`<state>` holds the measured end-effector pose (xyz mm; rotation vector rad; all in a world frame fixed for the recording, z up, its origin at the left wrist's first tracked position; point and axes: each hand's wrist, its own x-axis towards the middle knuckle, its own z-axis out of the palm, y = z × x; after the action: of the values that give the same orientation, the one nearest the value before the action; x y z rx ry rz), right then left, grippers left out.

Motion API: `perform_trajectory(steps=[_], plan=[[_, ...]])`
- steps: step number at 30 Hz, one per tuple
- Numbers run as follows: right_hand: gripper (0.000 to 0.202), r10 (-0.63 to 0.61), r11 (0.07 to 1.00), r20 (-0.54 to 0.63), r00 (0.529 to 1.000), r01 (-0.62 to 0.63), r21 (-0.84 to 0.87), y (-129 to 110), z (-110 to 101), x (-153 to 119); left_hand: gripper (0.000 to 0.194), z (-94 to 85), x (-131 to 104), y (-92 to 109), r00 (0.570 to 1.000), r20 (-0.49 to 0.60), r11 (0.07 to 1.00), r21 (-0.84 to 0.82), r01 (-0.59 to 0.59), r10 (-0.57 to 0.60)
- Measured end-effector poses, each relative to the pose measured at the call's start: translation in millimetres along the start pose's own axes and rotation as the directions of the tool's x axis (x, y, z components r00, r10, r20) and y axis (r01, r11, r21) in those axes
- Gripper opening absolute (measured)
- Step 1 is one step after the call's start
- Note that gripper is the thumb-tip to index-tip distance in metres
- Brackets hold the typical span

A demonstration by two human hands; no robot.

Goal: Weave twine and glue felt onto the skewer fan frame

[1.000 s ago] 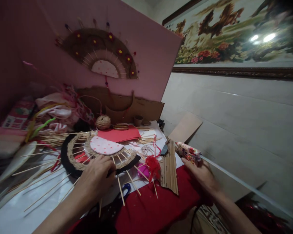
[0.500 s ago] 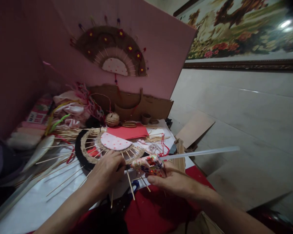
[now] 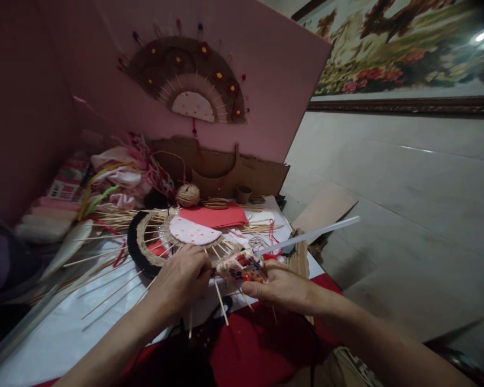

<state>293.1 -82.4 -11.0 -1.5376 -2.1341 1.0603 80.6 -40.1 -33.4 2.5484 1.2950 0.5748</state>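
Note:
A half-made fan of thin wooden sticks lies on the table, with a white dotted half-round centre [image 3: 193, 230], a twine band [image 3: 145, 242] and a black outer band [image 3: 136, 250]. My left hand [image 3: 187, 274] is closed at the fan's near edge, over the sticks; its curled fingers hide what they pinch. In my right hand [image 3: 278, 285] is a hot glue gun [image 3: 242, 267] with a flowery cover and a small red light. Its nozzle end points left, close to my left fingers. A long pale glue stick [image 3: 310, 235] juts from its back.
Behind the fan lie a twine ball [image 3: 187, 195], red sheets [image 3: 218, 216] and a small brown cup [image 3: 244, 193]. Cloth and yarn [image 3: 121, 177] are heaped at the left. A finished fan [image 3: 185, 80] hangs on the pink board. Dark scissors [image 3: 221, 309] lie near the front edge.
The glue gun has tipped a little, so the glue stick's far end now sits higher and further left. My left hand stays at the fan's near edge. The whole view has shifted slightly.

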Motion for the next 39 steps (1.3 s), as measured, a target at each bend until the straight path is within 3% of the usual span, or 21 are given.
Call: perform_trajectory(steps=[7, 15, 23, 28, 39], plan=[[0.047, -0.03, 0.999, 0.024, 0.999, 0.029, 0.023, 0.4, -1.1, 1.2, 0.017, 0.7, 0.8, -0.9, 1.0, -0.004, 1.0, -0.008, -0.003, 0.003], [0.05, 0.037, 0.998, -0.017, 0.999, -0.037, -0.045, -1.2, -1.8, -0.4, 0.017, 2.7, 0.2, -2.1, 0.999, -0.029, 1.0, -0.006, -0.018, 0.018], [0.049, 0.104, 0.994, 0.013, 0.994, -0.104, -0.042, -4.5, -2.4, -0.5, 0.016, 3.1, 0.1, -1.8, 1.0, -0.011, 1.0, -0.018, 0.008, -0.008], [0.041, 0.031, 1.0, 0.011, 0.999, -0.031, 0.001, -2.5, -1.5, -0.6, 0.016, 2.7, 0.8, -1.5, 1.0, -0.013, 1.0, -0.018, 0.01, -0.01], [0.041, 0.045, 0.998, 0.052, 0.998, -0.047, 0.036, -3.8, -2.1, -3.9, 0.016, 2.4, -0.5, -1.3, 1.0, -0.026, 1.0, 0.001, -0.008, 0.008]])
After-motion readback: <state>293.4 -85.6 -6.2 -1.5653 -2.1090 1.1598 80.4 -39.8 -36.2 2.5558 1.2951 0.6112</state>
